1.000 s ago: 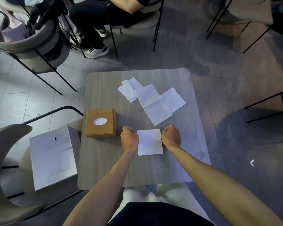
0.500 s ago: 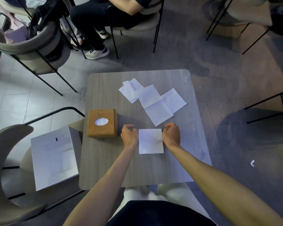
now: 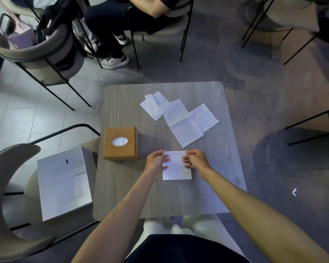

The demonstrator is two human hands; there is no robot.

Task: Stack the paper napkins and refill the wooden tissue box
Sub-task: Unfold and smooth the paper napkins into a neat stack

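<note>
A squared-up white stack of napkins (image 3: 177, 168) lies near the middle of the grey table (image 3: 122, 186). My left hand (image 3: 157, 161) rests on the stack's left edge with straight fingers laid over the paper. My right hand (image 3: 197, 161) lies on the upper right part, fingers stretched flat across the top. Several loose white napkins (image 3: 180, 118) overlap in a spread at the far side of the table. The wooden tissue box (image 3: 121, 143), with an oval opening showing white, stands left of my hands near the table's left edge.
A white box (image 3: 64, 183) sits on a chair seat to the left of the table. Chairs ring the table, and a seated person's legs (image 3: 114, 33) are beyond the far edge. A small scrap (image 3: 294, 192) lies on the floor at right.
Both hands have gone from curled fists at the stack's sides to straight fingers laid over its top. The stack has stayed in place.
</note>
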